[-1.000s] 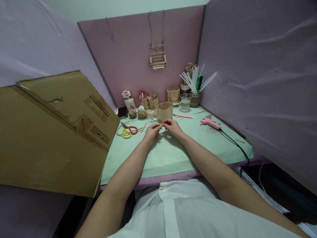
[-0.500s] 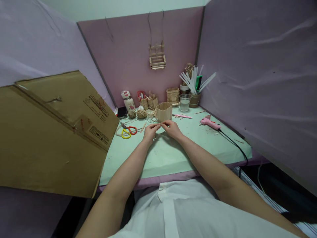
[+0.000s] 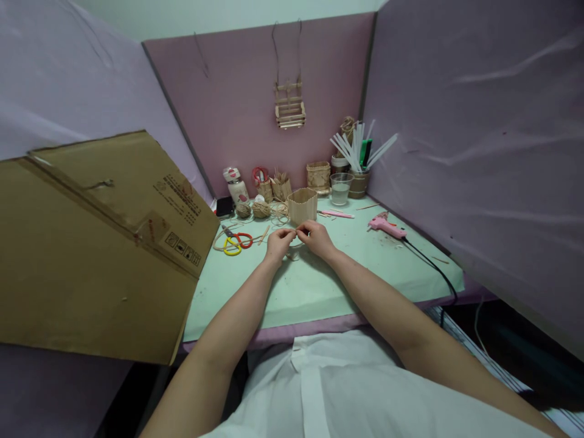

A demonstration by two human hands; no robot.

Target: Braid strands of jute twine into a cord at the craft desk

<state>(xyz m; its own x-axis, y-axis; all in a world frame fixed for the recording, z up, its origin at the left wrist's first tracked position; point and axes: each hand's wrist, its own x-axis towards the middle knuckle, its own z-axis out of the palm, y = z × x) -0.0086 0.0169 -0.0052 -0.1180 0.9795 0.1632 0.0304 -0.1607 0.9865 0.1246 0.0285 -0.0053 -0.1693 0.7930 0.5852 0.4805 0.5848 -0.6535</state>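
Observation:
My left hand point(image 3: 279, 243) and my right hand point(image 3: 316, 238) meet fingertip to fingertip over the table, both pinched. A thin tan strand of twine point(image 3: 297, 245) curves between them; the piece at the fingertips is mostly hidden. Just beyond the hands stands a tan box made of wooden sticks point(image 3: 302, 207), its top open. Left of my left hand lie scissors with one yellow and one red handle point(image 3: 238, 242), beside a short wooden stick point(image 3: 264, 235). Small scraps point(image 3: 292, 257) rest below my fingers.
A pink glue gun point(image 3: 387, 227) with a black cord lies at the right. Twine balls point(image 3: 261, 210), a bottle point(image 3: 236, 185), a cup of water point(image 3: 340, 188) and a pot of glue sticks point(image 3: 359, 182) line the back. A large cardboard sheet point(image 3: 104, 255) leans at the left.
My fingertips have shifted slightly, and the twine strand below them now shows as a thin curve. Everything else looks the same.

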